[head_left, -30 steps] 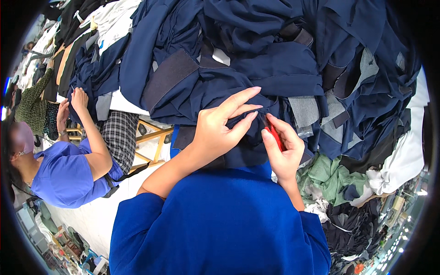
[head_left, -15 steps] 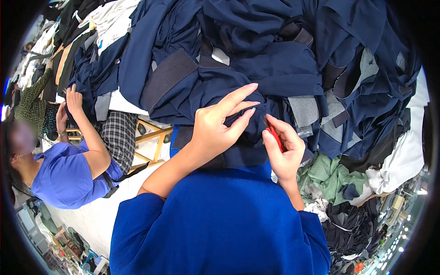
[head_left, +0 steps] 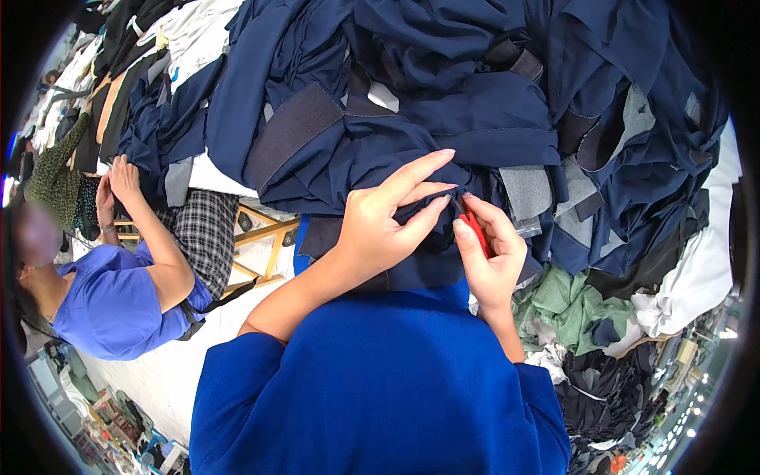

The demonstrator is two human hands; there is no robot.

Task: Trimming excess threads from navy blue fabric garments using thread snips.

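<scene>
My left hand (head_left: 378,220) pinches a fold of a navy garment (head_left: 372,150) between thumb and middle finger, with the index finger stretched out above. Close beside it on the right, my right hand (head_left: 497,257) is closed around red-handled thread snips (head_left: 473,228). The tips of the snips reach the pinched fold and are partly lost against the dark cloth. The garment lies on a large heap of navy pieces, with dark facing (head_left: 299,131) and grey patches (head_left: 525,190) showing.
At the left a co-worker in a purple shirt (head_left: 119,297) handles navy cloth, beside a wooden stool frame (head_left: 261,237). Green cloth (head_left: 566,305), white cloth (head_left: 681,285) and a dark pile of cloth (head_left: 606,396) lie to my right.
My left hand has shifted slightly right, its fingertips nearer the snips. The snips' tips now meet the fold. The co-worker's hands have come closer together.
</scene>
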